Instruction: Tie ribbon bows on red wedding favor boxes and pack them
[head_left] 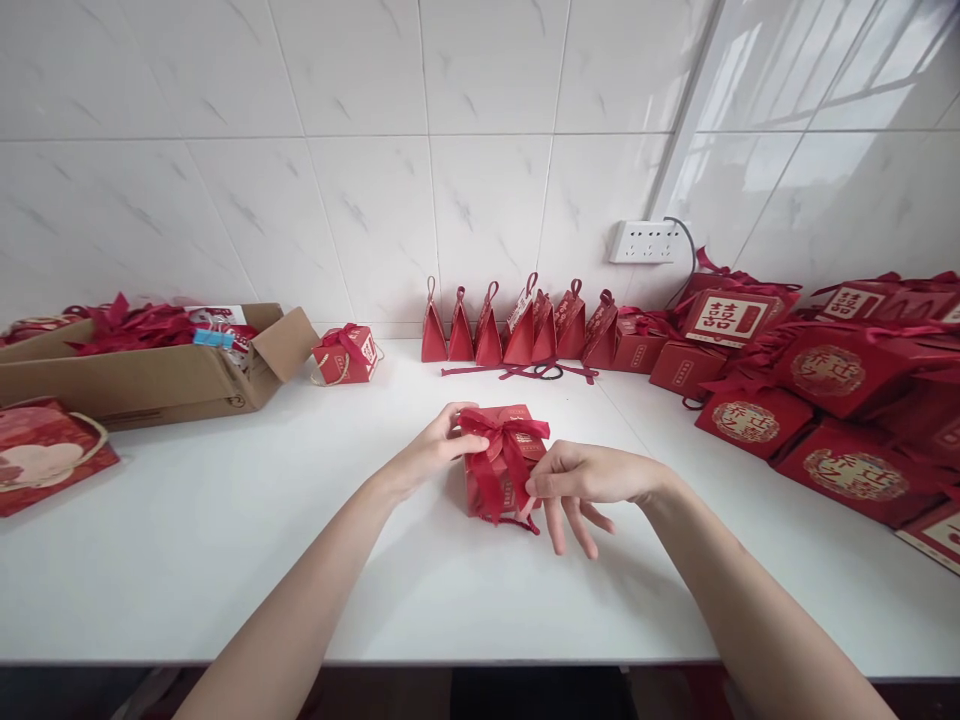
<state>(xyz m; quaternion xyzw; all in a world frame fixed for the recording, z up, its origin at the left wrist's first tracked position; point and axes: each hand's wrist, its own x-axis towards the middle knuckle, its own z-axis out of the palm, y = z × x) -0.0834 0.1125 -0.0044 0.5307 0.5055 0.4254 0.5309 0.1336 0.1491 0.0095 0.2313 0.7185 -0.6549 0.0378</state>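
Observation:
A red gift box (517,412) rests on the white table in front of me, tied with a shiny red ribbon bow (501,436). My left hand (433,447) grips its left side, the thumb pressing near the knot and the other fingers partly hidden behind the box. At the lower right of the box, my right hand (576,482) pinches a hanging ribbon tail (517,480) between thumb and index finger, with the remaining fingers spread. A dark red twisted cord (517,522) sticks out beneath the box.
Several triangular red boxes (491,335) stand along the tiled wall, with loose ribbons (517,372) before them. Stacked red boxes (810,400) fill the right side. At left are an open cardboard carton (187,390), a small red box (349,355) and a red bag (56,455).

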